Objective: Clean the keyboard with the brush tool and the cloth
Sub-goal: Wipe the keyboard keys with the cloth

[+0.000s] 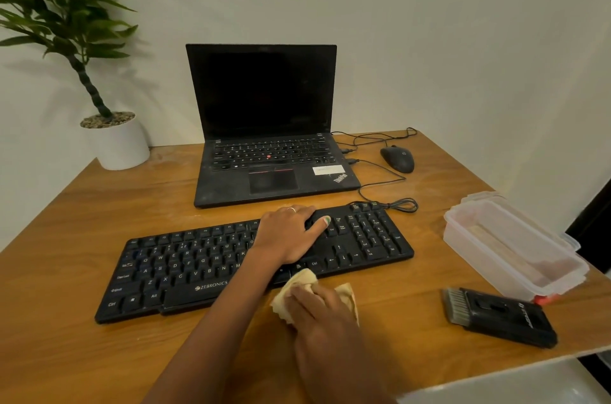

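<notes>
A black Zebronics keyboard (185, 268) lies across the middle of the wooden table (82, 354). My left hand (289, 233) rests on its right-centre keys, thumb stretched toward the navigation keys and fingers reaching the far edge. My right hand (319, 311) grips a crumpled yellowish cloth (305, 281) on the table, with the cloth touching the keyboard's front edge near the right Ctrl key. The black brush tool (502, 317), grey bristles pointing left, lies on the table to the right, apart from both hands.
An open black laptop (264, 126) stands behind the keyboard, with a wired mouse (398, 159) and cables (393, 202) to its right. A clear plastic box (515, 248) sits near the right edge. A potted plant (115, 142) occupies the far left corner.
</notes>
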The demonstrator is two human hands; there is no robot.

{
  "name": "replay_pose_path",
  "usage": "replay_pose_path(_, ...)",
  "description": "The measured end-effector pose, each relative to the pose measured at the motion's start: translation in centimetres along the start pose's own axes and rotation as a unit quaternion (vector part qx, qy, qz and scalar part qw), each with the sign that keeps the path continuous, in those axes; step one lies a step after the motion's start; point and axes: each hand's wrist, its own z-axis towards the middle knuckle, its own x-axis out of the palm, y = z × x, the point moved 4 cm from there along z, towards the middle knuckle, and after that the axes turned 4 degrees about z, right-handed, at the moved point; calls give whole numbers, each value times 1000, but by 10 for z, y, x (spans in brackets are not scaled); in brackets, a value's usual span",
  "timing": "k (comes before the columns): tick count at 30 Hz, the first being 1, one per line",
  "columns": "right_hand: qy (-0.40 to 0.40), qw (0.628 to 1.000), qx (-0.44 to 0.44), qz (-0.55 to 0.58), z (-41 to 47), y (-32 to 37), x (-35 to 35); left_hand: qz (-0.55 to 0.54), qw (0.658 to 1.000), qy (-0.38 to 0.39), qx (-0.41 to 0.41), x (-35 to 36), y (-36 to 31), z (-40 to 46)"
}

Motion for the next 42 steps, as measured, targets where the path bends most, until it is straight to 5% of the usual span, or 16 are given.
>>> replay_pose_path(6, -61, 993, 102, 11, -5, -40, -18, -39, 998, 40, -10, -11, 13, -7)
replay_pose_path(11, -65, 984, 162, -27, -9, -65, -28, -88, 990, 48, -99, -31, 63, -31)
replay_pose_path(24, -81, 988, -133, 10, 0, 25, 38, -83, 986, -14, -144, -33, 106, -60)
replay_pose_path(28, -82, 992, -96, -6, -6, 2, 28, -93, 980, -22, -173, -37, 126, -69)
replay_pose_path(32, -101, 994, -42, -6, -4, -5, 27, -133, 955, -89, -249, -47, 172, -100)
replay_pose_path(36, -73, 997, -21, 16, 3, 13, 36, -323, 890, -118, -301, -41, 193, -137)
replay_pose_path(42, -89, 989, -102, 64, 6, 59, 53, -410, 859, -126, -281, -34, 184, -142)
